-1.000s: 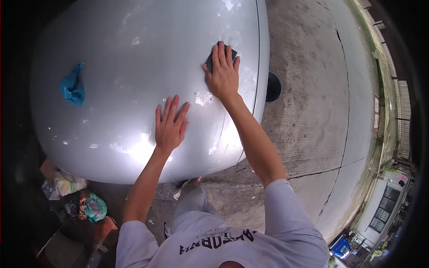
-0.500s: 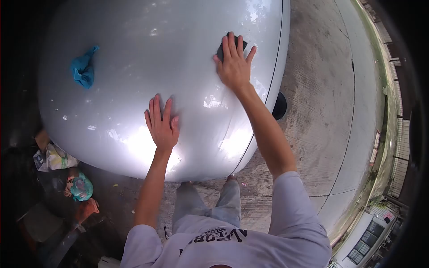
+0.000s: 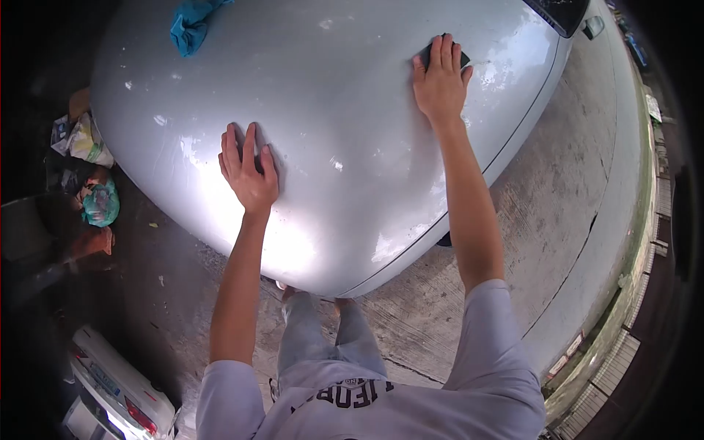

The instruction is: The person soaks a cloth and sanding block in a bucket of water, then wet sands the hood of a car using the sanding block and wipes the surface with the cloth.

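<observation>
Under my right hand (image 3: 441, 92) is a thin, dark pad (image 3: 463, 60), whose edges show beside my fingers. The hand presses it flat against the silver car hood (image 3: 345, 95), fingers stretched over it; its exact kind is hard to make out. My left hand (image 3: 251, 176) lies on the hood nearer to me, with fingers apart and nothing in it. A crumpled blue cloth (image 3: 189, 29) rests on the hood at the upper left, away from both hands.
Bags of rubbish (image 3: 99, 202) lie on the ground left of the car. A white car (image 3: 121, 385) stands at the lower left. Concrete ground (image 3: 546, 161) runs along the right side. At the top right are the dark windshield (image 3: 561, 11) and a side mirror (image 3: 592, 28).
The view has turned, so the hood and blue cloth appear shifted. My right hand, with the dark pad, is farther from my left hand. The left hand stays on the hood.
</observation>
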`<state>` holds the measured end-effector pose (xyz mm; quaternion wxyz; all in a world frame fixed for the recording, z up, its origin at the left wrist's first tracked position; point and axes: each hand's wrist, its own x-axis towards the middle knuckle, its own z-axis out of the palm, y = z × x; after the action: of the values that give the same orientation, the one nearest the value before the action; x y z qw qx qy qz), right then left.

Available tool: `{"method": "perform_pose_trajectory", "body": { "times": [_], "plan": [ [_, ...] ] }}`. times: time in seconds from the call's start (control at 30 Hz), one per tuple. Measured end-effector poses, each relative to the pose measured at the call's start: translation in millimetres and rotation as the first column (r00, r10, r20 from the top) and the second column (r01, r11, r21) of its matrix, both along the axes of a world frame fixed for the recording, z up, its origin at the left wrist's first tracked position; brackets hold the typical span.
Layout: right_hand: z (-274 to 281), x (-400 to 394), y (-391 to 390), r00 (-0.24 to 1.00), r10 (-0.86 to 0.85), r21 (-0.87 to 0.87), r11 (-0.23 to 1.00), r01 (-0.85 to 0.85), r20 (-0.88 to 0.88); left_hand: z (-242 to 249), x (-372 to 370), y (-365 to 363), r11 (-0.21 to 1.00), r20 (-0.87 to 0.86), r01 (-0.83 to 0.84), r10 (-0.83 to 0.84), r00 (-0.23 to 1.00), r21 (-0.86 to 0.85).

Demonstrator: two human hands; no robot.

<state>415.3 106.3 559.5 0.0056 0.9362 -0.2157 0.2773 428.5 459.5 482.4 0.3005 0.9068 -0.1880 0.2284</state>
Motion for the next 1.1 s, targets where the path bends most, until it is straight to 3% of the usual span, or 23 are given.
{"method": "perform_pose_trajectory", "body": {
  "times": [0.07, 0.13, 0.17, 0.23, 0.3, 0.37, 0.4, 0.47, 0.5, 0.6, 0.67, 0.73, 0.8, 0.83, 0.9, 1.0, 1.07, 1.1],
  "plan": [
    [-10, -34, 116, 0.976, 0.175, 0.036, 0.984, -0.172, -0.126, 3, -1, -1, 1.0, -0.008, -0.012, 0.012, 1.0, -0.024],
    [-47, -76, 208, 0.878, 0.398, 0.075, 0.917, -0.393, -0.268, 0, 0, 2, 1.0, -0.038, -0.007, 0.006, 0.999, -0.018],
    [-42, -76, 199, 0.873, 0.407, 0.064, 0.912, -0.406, -0.268, 1, 0, 1, 1.0, -0.035, -0.011, 0.01, 0.999, -0.019],
    [-30, -80, 164, 0.697, 0.635, 0.083, 0.756, -0.649, -0.333, 2, -1, 1, 1.0, -0.036, -0.016, 0.015, 0.999, -0.023],
    [5, -42, 83, 0.826, 0.457, 0.009, 0.876, -0.481, -0.329, -1, -1, 0, 0.999, -0.03, -0.017, 0.016, 0.999, -0.034],
    [15, 0, -13, 0.969, 0.174, -0.04, 0.982, -0.183, -0.177, -3, 0, 0, 0.999, -0.042, -0.033, 0.033, 0.999, -0.009],
    [30, 12, -27, 0.979, 0.074, -0.014, 0.997, -0.078, -0.188, -4, 2, 4, 0.999, -0.039, -0.036, 0.035, 0.999, -0.013],
    [5, 10, 0, 0.996, 0.015, -0.044, 0.999, -0.019, -0.093, -1, -1, 1, 0.999, -0.05, -0.027, 0.026, 0.998, -0.017],
    [0, -7, 52, 0.993, 0.046, -0.006, 0.999, -0.046, -0.106, -1, -4, -2, 0.999, -0.057, -0.008, 0.006, 0.998, -0.039],
    [-37, -101, 214, 0.892, 0.344, 0.225, 0.932, -0.286, -0.293, 0, -1, 2, 0.999, -0.028, -0.018, 0.017, 0.999, -0.04],
    [-53, -141, 224, 0.781, 0.516, 0.179, 0.856, -0.485, -0.35, 0, 0, 2, 1.0, -0.03, -0.02, 0.019, 0.999, -0.014],
    [-17, -120, 162, 0.705, 0.587, 0.235, 0.808, -0.54, -0.398, 1, -1, 2, 1.0, -0.042, -0.015, 0.015, 0.999, -0.013],
    [5, -76, 88, 0.808, 0.472, 0.105, 0.878, -0.467, -0.352, -2, 1, 2, 1.0, -0.032, -0.029, 0.029, 0.999, -0.006],
    [10, -52, 53, 0.896, 0.348, 0.05, 0.936, -0.348, -0.277, -3, 3, 0, 0.999, -0.031, -0.037, 0.037, 0.999, -0.011],
    [26, -14, 7, 0.984, 0.058, 0.125, 0.991, -0.037, -0.171, -7, 1, 3, 0.999, -0.035, -0.029, 0.029, 0.999, -0.015],
    [-13, -46, 91, 0.989, 0.016, 0.051, 0.999, -0.009, -0.146, -3, 0, 3, 0.999, -0.038, -0.026, 0.025, 0.999, -0.027],
    [-44, -122, 205, 0.916, 0.224, 0.19, 0.967, -0.168, -0.333, -3, -1, 2, 0.999, -0.027, -0.02, 0.019, 0.999, -0.043],
    [-63, -163, 242, 0.835, 0.32, 0.18, 0.947, -0.267, -0.447, -4, -1, 3, 0.999, -0.035, -0.024, 0.023, 0.999, -0.028]
  ]
}}
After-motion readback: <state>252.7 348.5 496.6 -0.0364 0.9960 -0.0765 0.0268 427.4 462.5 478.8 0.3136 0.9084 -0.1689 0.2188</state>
